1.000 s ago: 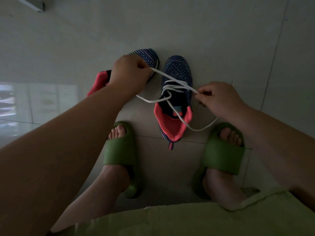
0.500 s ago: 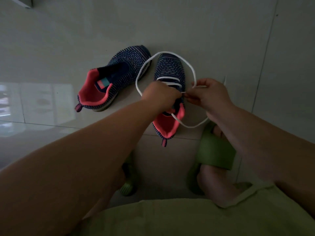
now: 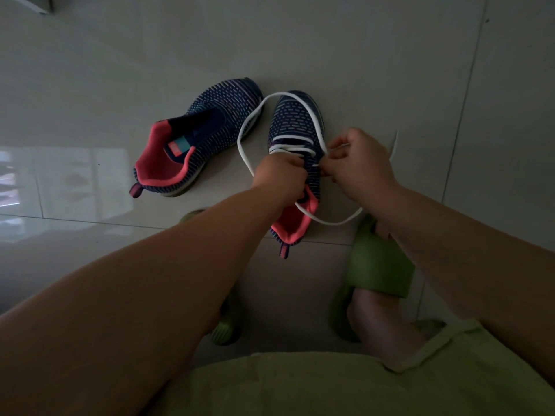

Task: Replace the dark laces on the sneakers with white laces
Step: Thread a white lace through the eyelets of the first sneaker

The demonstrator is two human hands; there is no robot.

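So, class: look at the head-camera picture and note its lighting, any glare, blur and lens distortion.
Head view: dim overall, with muted colours; a pale window reflection glares off the glossy floor at the left; wide-angle lens makes the forearms bulge near the bottom edge and bends the tile joints; sneakers and white lace read fairly sharp, while the left hand, right hand and green slipper look slightly soft.

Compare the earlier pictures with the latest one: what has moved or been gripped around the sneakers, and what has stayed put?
The left hand came off the left sneaker and moved right to meet the right hand over the right sneaker. The white lace, pulled taut before, now hangs in slack loops. Both hands still pinch it. Both sneakers stay on the floor.
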